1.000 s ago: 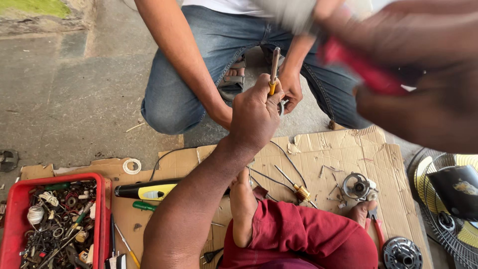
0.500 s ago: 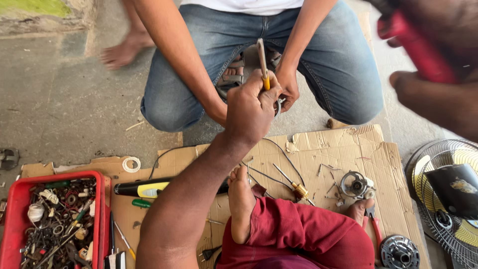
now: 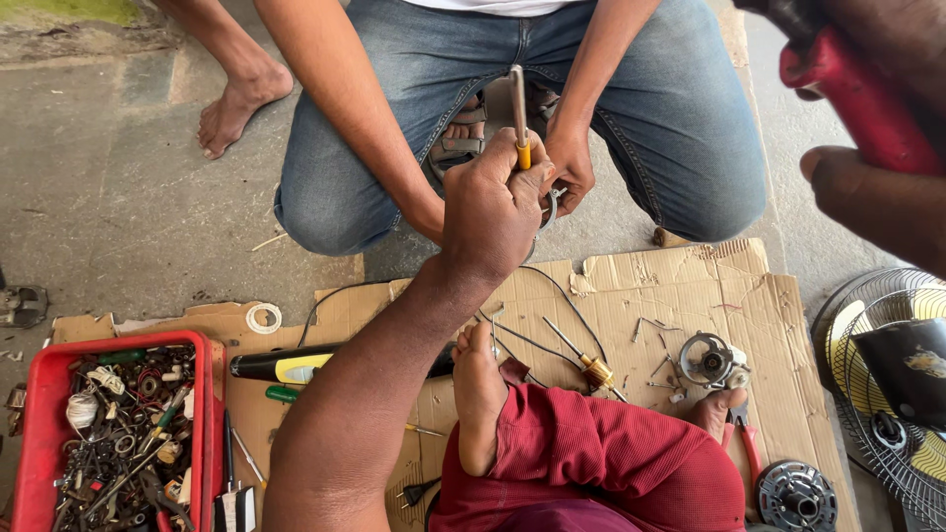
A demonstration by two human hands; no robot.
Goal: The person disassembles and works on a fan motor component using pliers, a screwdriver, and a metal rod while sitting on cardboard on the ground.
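Note:
My left hand (image 3: 493,209) is raised over the cardboard sheet (image 3: 680,286) and shut on a slim metal tool with a yellow band (image 3: 518,110), which points up and away from me. Just behind it are the hands of a person in jeans (image 3: 690,108) who squats facing me; one hand (image 3: 570,169) nearly touches mine. At the top right, close to the camera, my right hand (image 3: 872,197) grips a red-handled tool (image 3: 859,99); its working end is out of view. My bare foot (image 3: 479,394) and red trousers (image 3: 601,463) lie below.
A red tray (image 3: 35,433) of small parts sits bottom left. On the cardboard lie a black-and-yellow tool (image 3: 288,366), a green screwdriver (image 3: 280,394), a brass-handled driver (image 3: 589,366), a motor part (image 3: 709,360) and a round metal part (image 3: 796,496). A fan grille (image 3: 867,325) stands right, a white tape ring (image 3: 263,317) left.
My left hand has stayed raised with the tool, shifting slightly. My right hand with the red handle has moved toward the upper right edge. The other person's bare foot has come into view.

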